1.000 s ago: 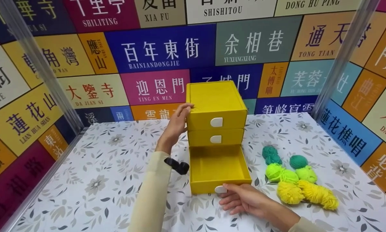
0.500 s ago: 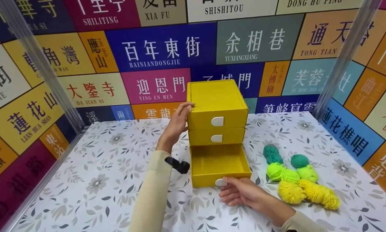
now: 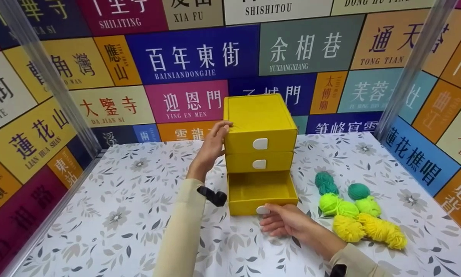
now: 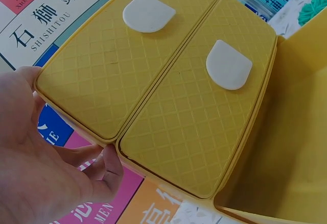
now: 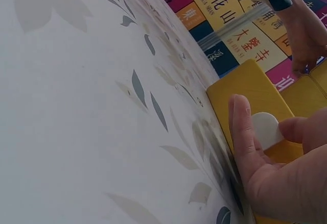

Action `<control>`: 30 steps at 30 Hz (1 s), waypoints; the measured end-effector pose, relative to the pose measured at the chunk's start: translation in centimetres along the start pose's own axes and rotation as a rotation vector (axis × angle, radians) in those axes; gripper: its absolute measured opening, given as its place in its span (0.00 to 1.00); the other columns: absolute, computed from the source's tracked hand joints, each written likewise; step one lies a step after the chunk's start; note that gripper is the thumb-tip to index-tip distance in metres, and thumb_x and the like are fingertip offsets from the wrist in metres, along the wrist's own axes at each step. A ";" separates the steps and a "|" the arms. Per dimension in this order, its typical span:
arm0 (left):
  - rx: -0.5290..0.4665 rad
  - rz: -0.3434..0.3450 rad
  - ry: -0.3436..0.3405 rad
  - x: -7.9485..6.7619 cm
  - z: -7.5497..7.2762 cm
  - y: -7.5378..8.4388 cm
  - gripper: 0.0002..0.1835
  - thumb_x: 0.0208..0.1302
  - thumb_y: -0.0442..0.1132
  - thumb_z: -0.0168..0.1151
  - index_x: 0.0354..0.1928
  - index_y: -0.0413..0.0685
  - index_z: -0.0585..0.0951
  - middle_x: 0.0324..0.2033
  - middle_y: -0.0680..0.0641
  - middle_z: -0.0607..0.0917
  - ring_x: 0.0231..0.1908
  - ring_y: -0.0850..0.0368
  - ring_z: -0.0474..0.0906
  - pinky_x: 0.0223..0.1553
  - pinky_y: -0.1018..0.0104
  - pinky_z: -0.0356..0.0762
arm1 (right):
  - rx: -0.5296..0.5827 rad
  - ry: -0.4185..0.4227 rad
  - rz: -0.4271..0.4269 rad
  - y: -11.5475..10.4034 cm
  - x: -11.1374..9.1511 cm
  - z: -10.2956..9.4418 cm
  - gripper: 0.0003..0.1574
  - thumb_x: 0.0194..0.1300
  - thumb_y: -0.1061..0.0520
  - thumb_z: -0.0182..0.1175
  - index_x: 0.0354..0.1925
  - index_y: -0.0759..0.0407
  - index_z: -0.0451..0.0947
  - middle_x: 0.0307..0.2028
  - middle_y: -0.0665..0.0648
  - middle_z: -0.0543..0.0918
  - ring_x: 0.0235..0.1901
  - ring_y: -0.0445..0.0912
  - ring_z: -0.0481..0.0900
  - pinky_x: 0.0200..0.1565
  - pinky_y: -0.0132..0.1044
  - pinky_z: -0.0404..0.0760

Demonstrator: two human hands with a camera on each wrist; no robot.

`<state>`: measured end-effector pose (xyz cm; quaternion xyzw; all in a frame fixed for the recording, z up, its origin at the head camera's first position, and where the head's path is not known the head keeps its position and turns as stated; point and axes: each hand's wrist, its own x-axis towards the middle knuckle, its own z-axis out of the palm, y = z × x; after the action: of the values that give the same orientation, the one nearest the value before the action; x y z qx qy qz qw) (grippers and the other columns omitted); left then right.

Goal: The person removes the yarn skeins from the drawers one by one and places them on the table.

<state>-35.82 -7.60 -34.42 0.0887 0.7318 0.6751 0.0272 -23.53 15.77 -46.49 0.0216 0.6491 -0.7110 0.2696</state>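
A yellow drawer cabinet (image 3: 259, 111) stands at the middle of the table, its top two drawers pushed in. Its bottom drawer (image 3: 263, 207) is partly out and nothing shows inside. My left hand (image 3: 211, 148) holds the cabinet's upper left side, fingers at the top edge; in the left wrist view, that hand (image 4: 46, 152) has its fingertips against the cabinet's edge. My right hand (image 3: 286, 223) pinches the white pull tab (image 3: 262, 209) on the bottom drawer. Close up in the right wrist view, the tab (image 5: 265, 129) sits between thumb and fingers.
To the right of the cabinet lie several yarn balls: dark green ones (image 3: 324, 183), neon yellow-green ones (image 3: 338, 206) and yellow ones (image 3: 382, 231). Panels with printed place names (image 3: 191, 54) rise behind the floral-patterned tabletop (image 3: 114, 231). Clear posts (image 3: 411, 73) stand at the back corners.
The bottom drawer has slid further into the cabinet, and my right hand has moved away from me with its tab. My left hand has stayed on the cabinet's side.
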 end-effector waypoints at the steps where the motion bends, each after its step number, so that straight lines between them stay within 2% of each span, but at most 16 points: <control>1: 0.002 -0.002 0.003 0.0 0.0 0.0 0.16 0.80 0.52 0.43 0.61 0.60 0.73 0.67 0.46 0.70 0.68 0.46 0.68 0.69 0.34 0.63 | 0.000 0.001 -0.003 -0.1 0.1 0.0 0.33 0.75 0.46 0.54 0.56 0.77 0.72 0.34 0.57 0.89 0.30 0.44 0.89 0.30 0.30 0.86; 11: -0.010 0.002 0.001 0.0 0.0 0.1 0.16 0.80 0.51 0.43 0.61 0.59 0.73 0.67 0.45 0.70 0.67 0.45 0.69 0.69 0.35 0.64 | -0.004 0.031 -0.040 -0.6 1.2 -0.2 0.31 0.76 0.49 0.50 0.60 0.75 0.71 0.34 0.57 0.90 0.31 0.45 0.89 0.32 0.33 0.87; 19: -0.004 0.001 0.006 -0.1 0.2 0.0 0.17 0.80 0.51 0.43 0.61 0.59 0.73 0.66 0.45 0.70 0.66 0.45 0.70 0.68 0.37 0.66 | -0.010 0.110 -0.020 -1.1 2.7 -0.1 0.31 0.75 0.48 0.50 0.57 0.77 0.72 0.30 0.58 0.89 0.29 0.47 0.89 0.31 0.35 0.87; 26: -0.032 0.012 0.008 -0.2 0.2 -0.1 0.16 0.80 0.50 0.43 0.61 0.57 0.73 0.62 0.43 0.73 0.61 0.46 0.73 0.67 0.39 0.69 | -0.007 0.125 -0.028 -1.6 3.7 -0.1 0.30 0.75 0.49 0.50 0.58 0.75 0.71 0.30 0.57 0.88 0.28 0.47 0.88 0.31 0.36 0.87; 30: -0.026 0.017 0.008 -0.1 0.2 -0.1 0.17 0.80 0.50 0.42 0.62 0.57 0.73 0.64 0.43 0.72 0.63 0.45 0.73 0.66 0.40 0.70 | -0.013 0.133 -0.020 -2.1 4.2 -0.2 0.29 0.76 0.50 0.49 0.59 0.75 0.72 0.31 0.58 0.88 0.29 0.48 0.89 0.32 0.37 0.88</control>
<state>-35.70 -7.45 -34.57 0.0916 0.7222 0.6853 0.0197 -28.07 14.52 -46.23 0.0606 0.6702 -0.7066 0.2188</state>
